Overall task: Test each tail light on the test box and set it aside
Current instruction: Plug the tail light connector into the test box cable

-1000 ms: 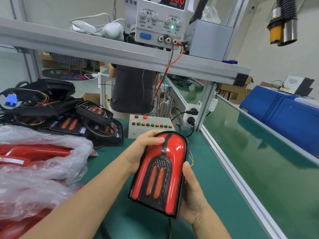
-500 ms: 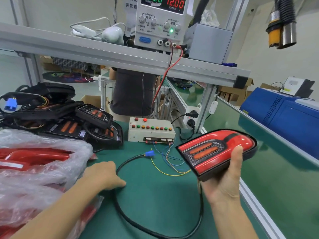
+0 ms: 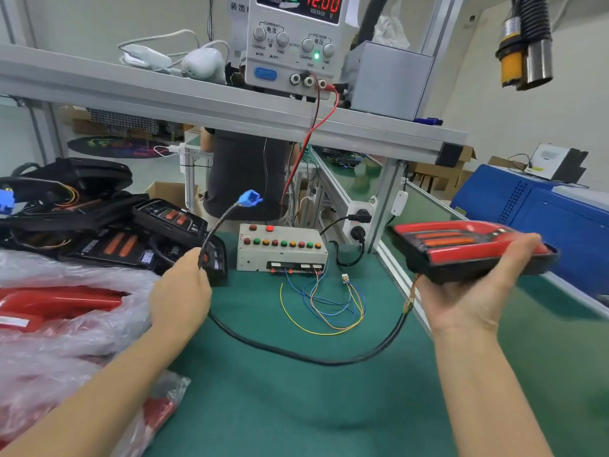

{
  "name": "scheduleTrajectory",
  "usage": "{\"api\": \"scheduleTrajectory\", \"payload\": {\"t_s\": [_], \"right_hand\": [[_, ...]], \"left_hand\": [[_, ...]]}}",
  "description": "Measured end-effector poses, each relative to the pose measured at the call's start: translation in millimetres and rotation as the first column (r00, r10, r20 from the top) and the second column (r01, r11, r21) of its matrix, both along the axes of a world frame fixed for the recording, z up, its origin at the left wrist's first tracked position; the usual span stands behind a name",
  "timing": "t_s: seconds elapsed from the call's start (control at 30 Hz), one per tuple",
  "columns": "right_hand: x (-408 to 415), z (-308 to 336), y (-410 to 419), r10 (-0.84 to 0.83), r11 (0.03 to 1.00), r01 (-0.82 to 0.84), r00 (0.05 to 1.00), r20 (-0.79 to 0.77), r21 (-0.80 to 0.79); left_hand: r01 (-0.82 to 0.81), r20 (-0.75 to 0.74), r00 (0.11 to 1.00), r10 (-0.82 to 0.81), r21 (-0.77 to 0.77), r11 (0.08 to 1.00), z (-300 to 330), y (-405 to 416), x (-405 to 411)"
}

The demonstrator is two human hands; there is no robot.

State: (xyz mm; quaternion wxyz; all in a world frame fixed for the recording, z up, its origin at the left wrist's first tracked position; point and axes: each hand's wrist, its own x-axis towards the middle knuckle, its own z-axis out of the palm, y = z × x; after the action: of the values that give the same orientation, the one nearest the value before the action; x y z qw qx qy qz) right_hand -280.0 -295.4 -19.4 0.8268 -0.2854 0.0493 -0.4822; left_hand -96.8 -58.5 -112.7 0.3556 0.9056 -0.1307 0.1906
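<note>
Tail light (image 3: 468, 249) flat on upturned right hand (image 3: 461, 301).

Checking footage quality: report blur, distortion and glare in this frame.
Head view: the tail light in the right hand is smeared by motion blur; wide-angle distortion bows the shelf rail; lighting is even, with soft glare on the plastic bag; the test box stays sharp.

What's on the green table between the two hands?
In the head view, between the left hand and right hand lie loose coloured wires on the green mat, with the tail light's black cable drooping below.
</note>
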Motion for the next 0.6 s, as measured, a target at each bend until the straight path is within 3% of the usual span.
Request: {"api": "scheduleTrajectory", "payload": {"t_s": [0.2,0.4,0.5,0.6], "right_hand": [[12.5,-59.1,26.9,0.259,0.958,-0.208,0.926,-0.277,0.197],[-2.0,-105.3,23.2,0.299,0.928,-0.126,0.814,-0.498,0.350],[-9.9,-110.5,15.0,0.255,0.951,-0.079,0.750,-0.610,0.299],[-21.6,-106.1,-0.1,0.100,0.993,-0.016,0.616,-0.781,0.114]], "left_hand": [[-0.009,0.084,0.996,0.006,0.033,0.999,-1.2,-2.8,5.3],[0.067,0.285,0.957,-0.053,-0.042,0.997,23.1,-7.4,5.6],[0.134,0.366,0.923,-0.121,-0.011,0.991,38.3,-21.2,5.3],[0.210,0.448,0.869,-0.212,0.054,0.976,46.6,-36.4,4.5]]}}
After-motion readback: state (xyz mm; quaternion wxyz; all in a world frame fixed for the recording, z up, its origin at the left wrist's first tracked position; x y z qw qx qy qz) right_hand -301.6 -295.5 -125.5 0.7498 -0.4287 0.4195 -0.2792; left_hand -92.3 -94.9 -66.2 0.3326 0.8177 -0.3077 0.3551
